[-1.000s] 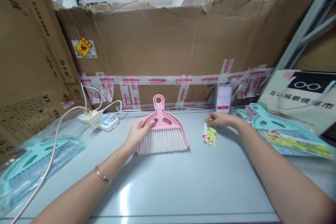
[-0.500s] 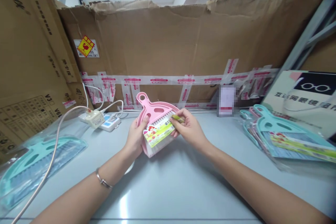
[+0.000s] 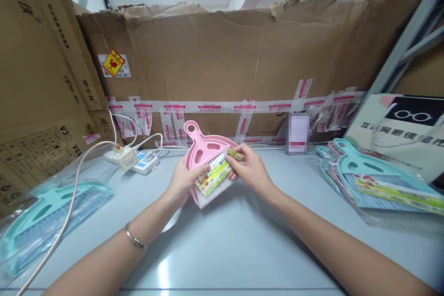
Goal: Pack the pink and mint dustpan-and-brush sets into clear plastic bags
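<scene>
A pink dustpan-and-brush set (image 3: 204, 145) is held above the table in front of me, tilted, its ring handle toward the back. White bristles show along its lower part. Across them lies a yellow-green printed label card (image 3: 217, 175). My left hand (image 3: 183, 180) grips the set's left side, with the thumb lying on the label's left part. At the other end, my right hand (image 3: 248, 166) pinches the label's right end between thumb and fingers. The right fingers beneath the label are partly hidden.
Bagged turquoise dustpan sets lie on the left (image 3: 52, 212) and in a stack on the right (image 3: 381, 175). A power strip with a plug (image 3: 142, 162) and cables sits at back left. A large cardboard box (image 3: 222, 64) walls off the back, beside a white bag (image 3: 391, 134).
My left thumb has moved from the pan's edge onto the label. The label has shifted slightly right and tilted more, and the pink set has turned a little.
</scene>
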Action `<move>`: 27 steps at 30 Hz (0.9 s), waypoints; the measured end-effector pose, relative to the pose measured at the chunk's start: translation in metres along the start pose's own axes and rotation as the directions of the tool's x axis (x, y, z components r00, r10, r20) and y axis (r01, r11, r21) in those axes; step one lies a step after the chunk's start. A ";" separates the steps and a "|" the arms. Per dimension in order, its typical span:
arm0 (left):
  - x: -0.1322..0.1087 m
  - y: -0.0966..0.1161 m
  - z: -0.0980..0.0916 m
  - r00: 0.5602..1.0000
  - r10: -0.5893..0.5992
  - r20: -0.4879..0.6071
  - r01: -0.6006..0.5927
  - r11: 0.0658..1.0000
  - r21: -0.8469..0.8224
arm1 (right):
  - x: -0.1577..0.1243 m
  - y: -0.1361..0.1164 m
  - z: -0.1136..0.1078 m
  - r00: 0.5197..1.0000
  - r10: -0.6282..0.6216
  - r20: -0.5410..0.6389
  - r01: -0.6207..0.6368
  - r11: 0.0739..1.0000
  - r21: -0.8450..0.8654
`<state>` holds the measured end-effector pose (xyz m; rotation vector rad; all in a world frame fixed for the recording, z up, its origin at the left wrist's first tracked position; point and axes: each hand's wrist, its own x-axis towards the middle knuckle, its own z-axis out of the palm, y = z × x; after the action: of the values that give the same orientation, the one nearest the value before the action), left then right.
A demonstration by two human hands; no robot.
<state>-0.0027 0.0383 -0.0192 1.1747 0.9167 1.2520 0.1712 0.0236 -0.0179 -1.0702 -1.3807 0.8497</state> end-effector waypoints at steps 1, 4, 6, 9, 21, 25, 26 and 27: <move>0.001 0.001 -0.001 1.000 -0.005 -0.021 0.005 1.000 0.002 | 0.001 -0.002 -0.003 0.999 -0.022 -0.028 0.022 1.000 -0.013; 0.003 0.006 -0.003 0.997 0.009 -0.080 -0.013 0.999 -0.039 | 0.003 -0.006 -0.008 0.949 -0.161 -0.271 0.157 0.987 -0.036; 0.003 0.012 -0.004 0.996 0.018 -0.089 -0.025 0.996 -0.080 | 0.002 -0.005 -0.005 0.876 -0.169 -0.452 0.198 0.980 0.018; 0.001 0.018 -0.003 0.999 0.034 -0.037 -0.037 0.994 -0.100 | -0.006 0.000 0.010 0.929 0.045 -0.368 0.077 0.947 0.311; -0.013 0.012 0.009 0.999 0.019 0.039 -0.016 0.998 -0.066 | -0.033 -0.007 0.040 0.932 0.354 0.072 -0.288 0.608 0.739; -0.009 0.013 0.008 0.995 0.103 -0.006 -0.103 0.994 0.047 | -0.033 -0.014 0.041 0.927 0.375 0.030 -0.270 0.607 0.748; -0.006 0.016 0.006 0.990 0.141 -0.033 -0.138 0.987 0.083 | -0.034 -0.016 0.042 0.924 0.381 0.018 -0.266 0.609 0.747; -0.002 0.023 0.001 0.978 0.199 -0.068 -0.190 0.975 0.119 | -0.035 -0.018 0.042 0.921 0.390 0.010 -0.266 0.608 0.748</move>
<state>-0.0070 0.0346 0.0028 1.3370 0.9576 1.4285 0.1259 -0.0112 -0.0165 -0.7104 -0.5681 1.4161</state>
